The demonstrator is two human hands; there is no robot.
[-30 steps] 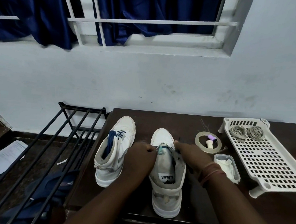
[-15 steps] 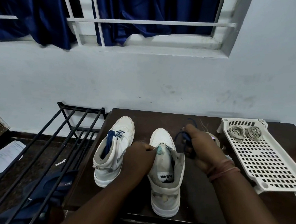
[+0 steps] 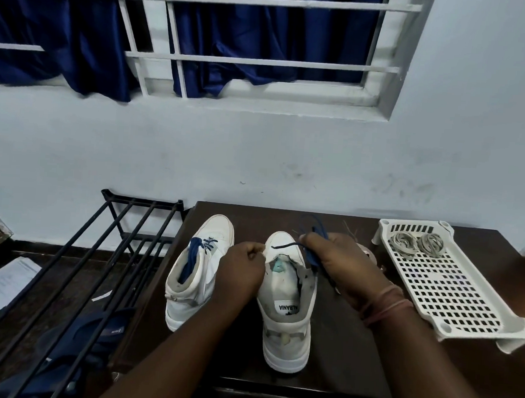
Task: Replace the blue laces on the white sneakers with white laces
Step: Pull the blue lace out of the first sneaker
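The right hand (image 3: 340,266) grips the bunched blue lace (image 3: 311,255), whose free end trails left across the toe of the near sneaker (image 3: 288,297). The left hand (image 3: 244,269) pinches that shoe's left edge. White laces (image 3: 418,244) lie coiled beyond the right hand.

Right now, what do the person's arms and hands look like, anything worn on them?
Both forearms are bare, with no sleeves showing. The left hand has nothing visible on it. The right hand has reddish-pink thread bands wrapped around the wrist. No gloves on either.
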